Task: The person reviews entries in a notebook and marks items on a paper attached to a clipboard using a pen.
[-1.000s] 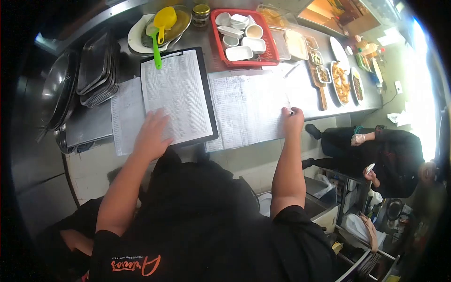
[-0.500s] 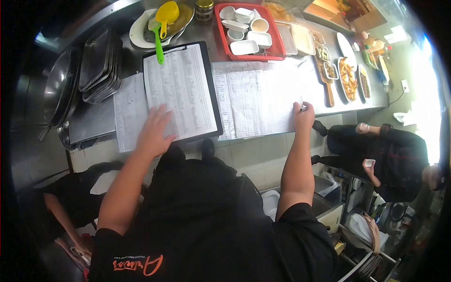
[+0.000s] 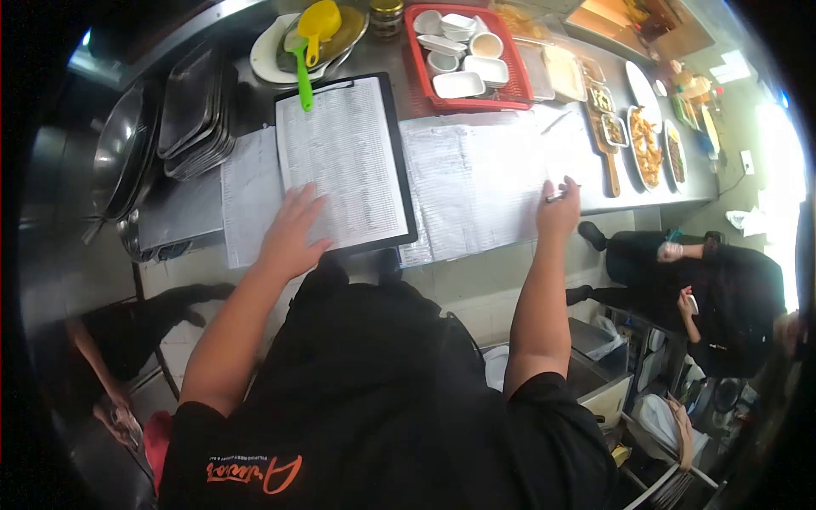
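Observation:
My left hand (image 3: 293, 234) lies with its fingers spread over the lower left of a printed sheet (image 3: 336, 161), which is held on a black clipboard (image 3: 406, 200). Between the fingers of my right hand (image 3: 558, 212) is a dark pen (image 3: 557, 198), above the right end of some wide written sheets (image 3: 459, 187). Another paper sheet (image 3: 246, 187) sticks out from under the clipboard on its left. A green-handled utensil (image 3: 304, 81) reaches over the clipboard's top edge.
Stacked metal trays (image 3: 191, 110) stand at the left. A red basket (image 3: 412, 64) holds white dishes. Beyond the papers are a wooden board (image 3: 614, 174) and a food plate (image 3: 643, 149). One person (image 3: 739, 280) stands at right, another (image 3: 102, 348) at lower left.
The whole view has shifted slightly, so the counter sits further right. My right hand has turned a little with the pen, its fingers now pointing up more. My left hand stays on the sheet.

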{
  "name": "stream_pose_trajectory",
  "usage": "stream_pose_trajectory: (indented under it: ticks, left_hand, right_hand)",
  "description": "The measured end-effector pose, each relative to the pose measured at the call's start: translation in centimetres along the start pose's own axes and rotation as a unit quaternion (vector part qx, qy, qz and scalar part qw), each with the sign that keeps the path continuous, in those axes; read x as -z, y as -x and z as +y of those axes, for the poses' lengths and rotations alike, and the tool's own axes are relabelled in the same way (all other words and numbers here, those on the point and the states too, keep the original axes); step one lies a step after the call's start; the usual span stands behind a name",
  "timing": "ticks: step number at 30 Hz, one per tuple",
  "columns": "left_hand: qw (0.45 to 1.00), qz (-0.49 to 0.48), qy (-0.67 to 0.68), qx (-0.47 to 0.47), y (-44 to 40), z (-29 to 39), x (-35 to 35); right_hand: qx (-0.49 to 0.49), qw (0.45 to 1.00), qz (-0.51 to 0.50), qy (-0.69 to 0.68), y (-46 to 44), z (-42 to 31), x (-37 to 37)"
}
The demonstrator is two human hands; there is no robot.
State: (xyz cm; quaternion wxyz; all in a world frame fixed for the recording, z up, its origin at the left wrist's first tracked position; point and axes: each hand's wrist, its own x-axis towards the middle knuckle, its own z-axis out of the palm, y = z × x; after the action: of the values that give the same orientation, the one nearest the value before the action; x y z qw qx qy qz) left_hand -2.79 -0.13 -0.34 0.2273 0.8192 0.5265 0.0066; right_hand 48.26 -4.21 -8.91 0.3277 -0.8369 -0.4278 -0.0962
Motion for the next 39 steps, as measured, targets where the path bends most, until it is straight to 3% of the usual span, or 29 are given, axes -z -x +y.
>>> stream_pose_trajectory:
  ticks: [2, 4, 10, 12, 14, 15, 18, 21, 24, 27, 30, 33, 39]
  left_hand:
    - [1.0, 0.002, -0.016, -0.002, -0.4, 0.0, -0.5]
    - [0.999, -0.013, -0.032, 0.01, 0.2, -0.3, -0.6]
    - [0.999, -0.02, -0.025, 0.007, 0.0, 0.0, 0.0]
    - [1.0, -0.006, -0.026, -0.001, 0.0, -0.4, -0.5]
    - [1.0, 0.004, -0.02, -0.006, 0.1, -0.5, -0.6]
    - [1.0, 0.008, -0.017, -0.008, 0.1, -0.6, -0.7]
    - [1.0, -0.002, -0.02, 0.005, -0.1, -0.2, -0.5]
    - [0.999, 0.018, -0.026, 0.017, -0.1, 0.5, -0.3]
    - [0.993, 0.057, -0.099, 0.017, 0.0, 2.3, 0.1]
    - [0.992, 0.056, -0.098, -0.054, -0.7, 2.7, -0.4]
    - [0.987, -0.009, -0.133, -0.085, -1.6, 3.5, -1.2]
    - [0.995, -0.004, -0.076, -0.071, -1.5, 4.2, -1.0]
    - [0.994, -0.025, -0.085, -0.07, -1.4, 4.4, -0.9]
  right_hand:
    - [-0.026, 0.988, 0.02, -0.153, 0.1, -2.6, 1.1]
    - [-0.115, 0.919, -0.088, -0.368, 0.8, -6.4, 2.4]
    - [-0.092, 0.853, -0.229, -0.459, 2.6, -15.1, 0.9]
    - [0.004, 0.879, -0.24, -0.411, 3.8, -16.1, -1.0]
    - [-0.057, 0.846, -0.326, -0.418, 4.8, -19.8, 0.4]
    - [-0.038, 0.829, -0.376, -0.412, 5.0, -20.2, 0.0]
    - [-0.091, 0.719, -0.427, -0.541, 6.7, -23.5, -0.6]
    - [0.019, 0.771, -0.427, -0.472, 7.6, -25.1, -1.4]
    - [-0.017, 0.789, -0.47, -0.395, 7.7, -25.3, -3.4]
    - [-0.071, 0.744, -0.46, -0.479, 8.0, -26.3, -4.1]
    - [0.005, 0.79, -0.442, -0.424, 8.2, -25.7, -6.1]
    - [0.073, 0.846, -0.415, -0.328, 8.3, -25.7, -6.2]
    - [0.045, 0.85, -0.439, -0.288, 8.5, -25.6, -6.1]
